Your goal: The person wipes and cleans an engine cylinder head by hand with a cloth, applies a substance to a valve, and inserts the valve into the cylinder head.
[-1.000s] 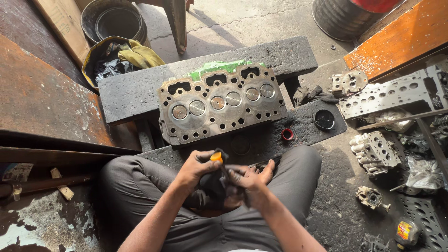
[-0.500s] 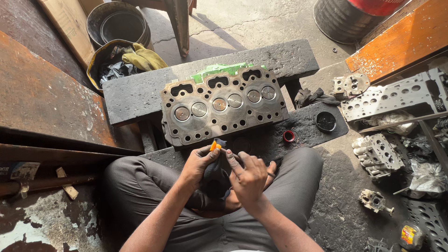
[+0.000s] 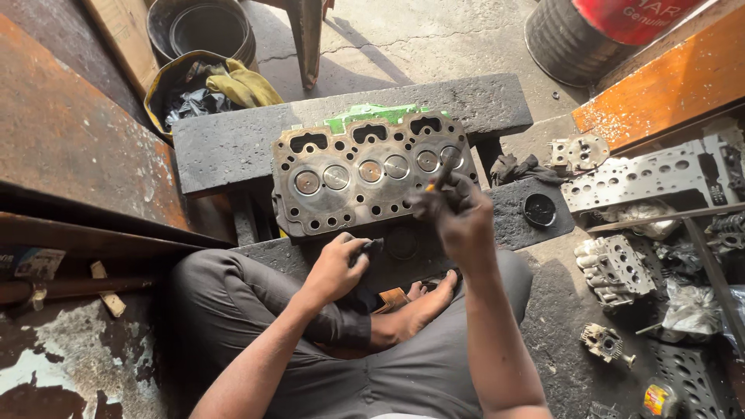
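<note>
A grimy engine cylinder head (image 3: 365, 174) with a row of round valves lies on a dark stone bench (image 3: 233, 147) in front of me. My right hand (image 3: 458, 213) is raised over the head's right end, shut on a thin tool with an orange tip (image 3: 442, 174) that points at the rightmost valve. My left hand (image 3: 337, 264) rests lower, at the near edge of the head, closed on a small dark object. My crossed legs in grey trousers and a bare foot (image 3: 419, 310) sit below.
A small round black tin (image 3: 539, 209) sits on the slab to the right. Other cylinder heads and metal parts (image 3: 644, 178) lie on the floor at right. A bucket with yellow gloves (image 3: 225, 85) stands at the back left. A rusty steel plate (image 3: 70, 140) runs along the left.
My right hand has lifted from my lap and reached forward to the right end of the cylinder head with the thin tool. My left hand stayed low near the head's front edge.
</note>
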